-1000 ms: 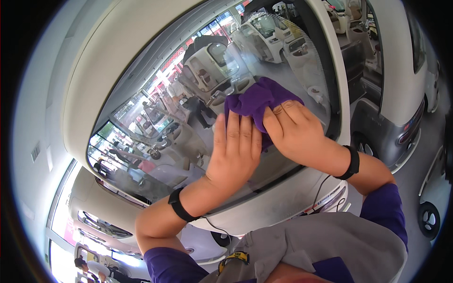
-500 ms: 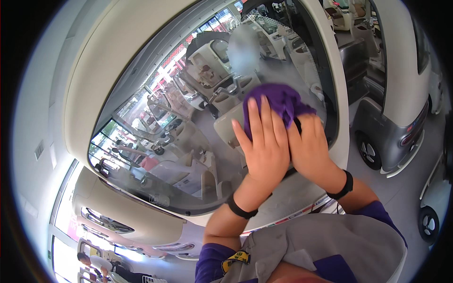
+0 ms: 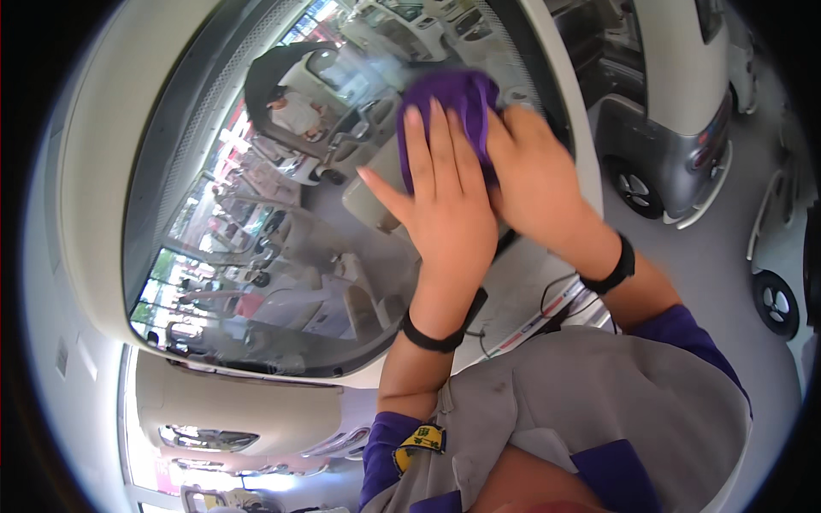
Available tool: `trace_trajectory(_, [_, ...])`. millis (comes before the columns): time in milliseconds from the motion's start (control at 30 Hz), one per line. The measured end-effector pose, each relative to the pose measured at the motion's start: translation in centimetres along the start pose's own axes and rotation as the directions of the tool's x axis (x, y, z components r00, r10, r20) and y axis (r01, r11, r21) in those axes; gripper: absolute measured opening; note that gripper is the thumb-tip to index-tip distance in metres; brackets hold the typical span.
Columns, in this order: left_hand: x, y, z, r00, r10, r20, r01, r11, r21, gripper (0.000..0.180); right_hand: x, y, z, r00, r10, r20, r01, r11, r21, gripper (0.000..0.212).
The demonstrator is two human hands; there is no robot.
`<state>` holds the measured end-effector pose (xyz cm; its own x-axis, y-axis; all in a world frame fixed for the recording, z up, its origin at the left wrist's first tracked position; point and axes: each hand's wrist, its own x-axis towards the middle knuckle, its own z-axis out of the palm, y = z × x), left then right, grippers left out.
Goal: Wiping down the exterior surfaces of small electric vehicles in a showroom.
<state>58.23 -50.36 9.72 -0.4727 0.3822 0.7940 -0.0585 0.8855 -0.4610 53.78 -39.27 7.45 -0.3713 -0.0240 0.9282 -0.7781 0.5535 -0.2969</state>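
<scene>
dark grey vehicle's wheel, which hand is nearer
Right. The right hand is left of the wheel, at the right edge of the purple cloth; the left hand is farther left, on the cloth.

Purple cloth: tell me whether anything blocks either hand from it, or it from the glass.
Nothing visible: the left hand lies on the purple cloth, the right hand meets its edge, and it appears pressed to the glass.

A purple cloth (image 3: 457,84), bunched and creased, lies against a vehicle's broad, dark-bordered window (image 3: 295,214), upper centre of the frame, its top edge blurred.
</scene>
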Motion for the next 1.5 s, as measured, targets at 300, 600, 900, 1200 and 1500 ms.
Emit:
trace_trajectory(300, [1.2, -1.4, -0.7, 0.992, 0.023, -0.124, -0.041, 0.989, -0.144, 0.049, 2.4, -0.1, -1.1, 0.999, -0.017, 0.040, 0.019, 0.998, -0.058, 0.053])
trace_trajectory(600, [-12.4, 5.4, 5.8, 0.989, 0.088, 0.115, -0.068, 0.983, -0.170, 0.041, -13.6, 2.3, 4.4, 0.972, 0.135, 0.190, -0.121, 0.989, -0.084, 0.049])
trace_trajectory(900, [-4.1, 4.7, 4.7, 0.999, -0.037, -0.022, 0.036, 0.998, -0.050, 0.029, -4.4, 5.2, 2.9, 0.996, -0.076, 0.054, 0.061, 0.969, 0.238, 0.049])
trace_trajectory(1200, [-2.6, 13.1, 12.6, 1.000, -0.014, -0.010, 0.014, 0.999, 0.032, 0.024, -6.6, 16.7, 3.7, 0.978, -0.073, 0.195, 0.020, 0.965, 0.261, 0.043])
trace_trajectory(1500, [-11.5, 17.2, 11.5, 0.943, -0.265, 0.202, 0.288, 0.953, -0.096, 0.026, -11.5, 19.4, 5.2, 0.944, -0.319, 0.077, 0.253, 0.858, 0.448, 0.037])
